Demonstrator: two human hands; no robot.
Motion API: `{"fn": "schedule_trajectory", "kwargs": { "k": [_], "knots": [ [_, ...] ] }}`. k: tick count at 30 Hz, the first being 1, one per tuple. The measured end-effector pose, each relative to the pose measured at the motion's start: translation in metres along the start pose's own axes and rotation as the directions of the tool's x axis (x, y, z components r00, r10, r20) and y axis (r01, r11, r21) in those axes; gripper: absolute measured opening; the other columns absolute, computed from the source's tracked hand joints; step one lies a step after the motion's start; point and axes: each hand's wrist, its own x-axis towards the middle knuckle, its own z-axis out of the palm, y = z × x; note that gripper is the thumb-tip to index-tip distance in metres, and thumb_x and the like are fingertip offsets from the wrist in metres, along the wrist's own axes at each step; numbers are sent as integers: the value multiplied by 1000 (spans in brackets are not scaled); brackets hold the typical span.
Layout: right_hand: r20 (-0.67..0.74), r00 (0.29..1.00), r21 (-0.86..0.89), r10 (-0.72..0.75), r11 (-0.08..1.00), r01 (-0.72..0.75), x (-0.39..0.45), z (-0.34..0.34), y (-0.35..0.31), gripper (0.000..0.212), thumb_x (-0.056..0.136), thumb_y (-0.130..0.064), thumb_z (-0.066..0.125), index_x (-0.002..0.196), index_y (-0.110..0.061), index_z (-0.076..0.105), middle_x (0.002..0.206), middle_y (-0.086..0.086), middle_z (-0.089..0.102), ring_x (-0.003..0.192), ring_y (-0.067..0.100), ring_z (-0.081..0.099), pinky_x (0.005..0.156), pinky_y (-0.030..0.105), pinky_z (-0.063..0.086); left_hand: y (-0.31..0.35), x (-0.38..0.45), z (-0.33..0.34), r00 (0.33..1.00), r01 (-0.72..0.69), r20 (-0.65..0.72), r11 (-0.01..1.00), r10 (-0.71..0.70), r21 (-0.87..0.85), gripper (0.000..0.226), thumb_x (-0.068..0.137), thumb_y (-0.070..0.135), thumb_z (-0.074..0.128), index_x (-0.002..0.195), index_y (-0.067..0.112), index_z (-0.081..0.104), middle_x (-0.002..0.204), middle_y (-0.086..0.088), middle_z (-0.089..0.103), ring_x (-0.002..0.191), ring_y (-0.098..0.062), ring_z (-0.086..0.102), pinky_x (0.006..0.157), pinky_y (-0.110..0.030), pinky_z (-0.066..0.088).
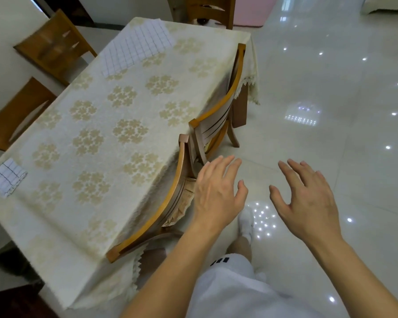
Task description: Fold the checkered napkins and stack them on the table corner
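A white checkered napkin (138, 47) lies spread flat near the far corner of the table (115, 138), which wears a cream floral cloth. A small folded checkered napkin (7, 176) rests at the table's left corner. My left hand (217, 191) hovers open beside the near chair, off the table's right edge. My right hand (306, 198) is open too, above the floor, farther right. Neither hand holds anything.
Two wooden chairs (218, 115) are tucked along the table's right side, the nearer one (161, 207) close to my left hand. Two more chairs (53, 44) stand on the left side and one at the far end. Glossy tiled floor (331, 111) spreads to the right.
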Motion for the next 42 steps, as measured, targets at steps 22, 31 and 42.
{"fn": "schedule_trajectory", "kwargs": {
  "k": [22, 31, 42],
  "knots": [
    [49, 995, -8, -89, 996, 89, 412, 21, 50, 56, 95, -39, 58, 144, -13, 50, 147, 12, 51, 140, 31, 41, 117, 53, 30, -58, 397, 76, 993, 47, -109, 998, -53, -51, 46, 91, 26, 51, 133, 10, 60, 134, -6, 61, 124, -23, 56, 105, -44, 43],
    [80, 980, 10, -184, 983, 184, 557, 34, 86, 60, 93, -47, 48, 144, -16, 50, 147, 11, 51, 139, 31, 42, 118, 50, 29, -60, 518, 117, 982, 168, -96, 985, -164, 42, 48, 94, 34, 47, 135, 15, 59, 140, -4, 59, 131, -24, 52, 113, -43, 38],
    [124, 928, 32, -351, 936, 350, 792, 16, 171, 62, 95, -53, 38, 143, -16, 51, 149, 11, 50, 140, 31, 43, 118, 52, 30, -19, 731, 170, 935, 350, -92, 934, -342, 79, 51, 93, 39, 48, 138, 18, 56, 141, -3, 57, 130, -22, 51, 113, -44, 39]
  ]
}}
